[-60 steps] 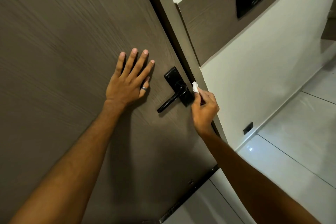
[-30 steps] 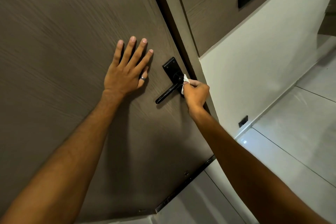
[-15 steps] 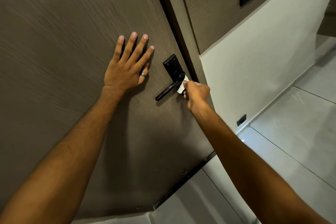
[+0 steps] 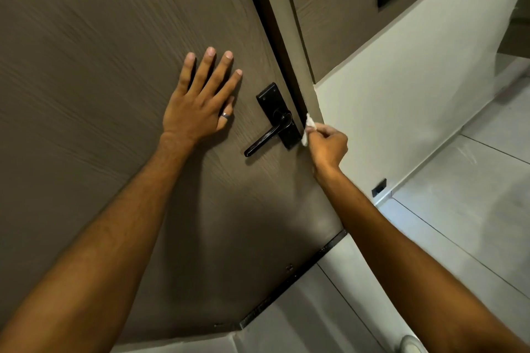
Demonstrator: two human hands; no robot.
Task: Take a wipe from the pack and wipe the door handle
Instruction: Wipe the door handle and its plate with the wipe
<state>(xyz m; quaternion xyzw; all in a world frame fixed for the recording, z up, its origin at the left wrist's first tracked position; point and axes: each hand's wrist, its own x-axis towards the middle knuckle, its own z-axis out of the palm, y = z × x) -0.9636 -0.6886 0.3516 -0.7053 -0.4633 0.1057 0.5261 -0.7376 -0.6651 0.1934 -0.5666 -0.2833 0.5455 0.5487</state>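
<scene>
1. Left hand (image 4: 198, 112) flat on door (image 4: 100, 66), fingers spread; bracing it.
2. Right hand (image 4: 327, 146) pinches wipe (image 4: 308, 127) at the plate's right edge, beside handle (image 4: 266, 137).
3. Lever looks unwiped: I'd wrap wipe round it, drag toward its left tip.
4. Pack not in view.
</scene>
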